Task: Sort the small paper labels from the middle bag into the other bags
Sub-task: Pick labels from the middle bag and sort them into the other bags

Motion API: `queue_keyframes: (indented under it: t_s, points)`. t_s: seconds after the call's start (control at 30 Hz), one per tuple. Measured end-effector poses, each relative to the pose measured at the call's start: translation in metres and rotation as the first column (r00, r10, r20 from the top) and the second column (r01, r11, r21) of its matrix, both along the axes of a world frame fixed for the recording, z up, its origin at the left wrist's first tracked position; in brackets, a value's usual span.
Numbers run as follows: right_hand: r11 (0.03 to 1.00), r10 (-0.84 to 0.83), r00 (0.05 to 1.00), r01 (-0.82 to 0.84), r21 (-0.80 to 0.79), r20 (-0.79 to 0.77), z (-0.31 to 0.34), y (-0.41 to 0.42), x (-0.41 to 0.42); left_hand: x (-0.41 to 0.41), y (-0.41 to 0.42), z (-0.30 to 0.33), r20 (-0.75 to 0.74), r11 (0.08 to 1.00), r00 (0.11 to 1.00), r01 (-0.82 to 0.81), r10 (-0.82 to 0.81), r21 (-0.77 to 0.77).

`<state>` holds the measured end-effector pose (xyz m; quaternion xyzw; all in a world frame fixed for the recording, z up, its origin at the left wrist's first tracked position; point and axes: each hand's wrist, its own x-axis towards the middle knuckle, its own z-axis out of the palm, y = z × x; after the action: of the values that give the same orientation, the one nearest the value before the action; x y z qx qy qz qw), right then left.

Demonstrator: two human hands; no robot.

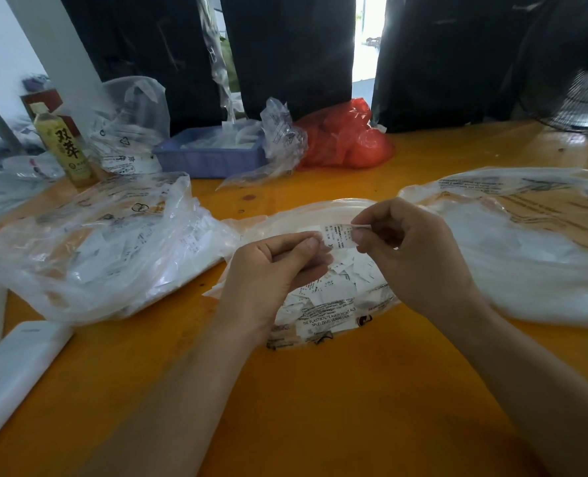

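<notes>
A white flat device lies nearest, at the table's left front edge, on the orange table. Above the middle bag, 2 bare hands meet. The left hand has its fingers curled, thumb and forefinger pinching the left end of 1 small paper label. The right hand pinches the label's right end between thumb and fingertip, the other fingers loosely curled. The label is held flat between them, printed side up, just above the open mouth of the middle bag.

That clear bag holds a heap of small white labels and bears black print on its near side. To its left lies a bulging clear bag with white slips inside; to its right a wider clear bag, also holding white paper.

Farther back stand a blue tray with white contents, a crumpled clear bag beside it, a red bag, and at the left a bottle of yellow-green drink. Black curtains hang behind, and part of a fan shows at the right.
</notes>
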<state>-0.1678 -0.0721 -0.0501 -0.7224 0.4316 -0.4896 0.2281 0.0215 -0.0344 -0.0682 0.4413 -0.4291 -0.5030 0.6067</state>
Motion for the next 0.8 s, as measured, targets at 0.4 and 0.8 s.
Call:
queue_keyframes:
  t_s: [0.4,0.8]
  points:
    - [0.999,-0.034,0.992,0.032,0.015,0.122,0.0029,0.0015,-0.0007,-0.0011,0.0019,0.0022,0.042,1.0,0.999,0.005,-0.005,0.009]
    - [0.999,-0.002,1.0,0.003,0.054,-0.017,-0.0025,0.0001,0.0017,0.0011,-0.0016,-0.0014,0.059,0.999,0.998,-0.038,0.037,0.025]
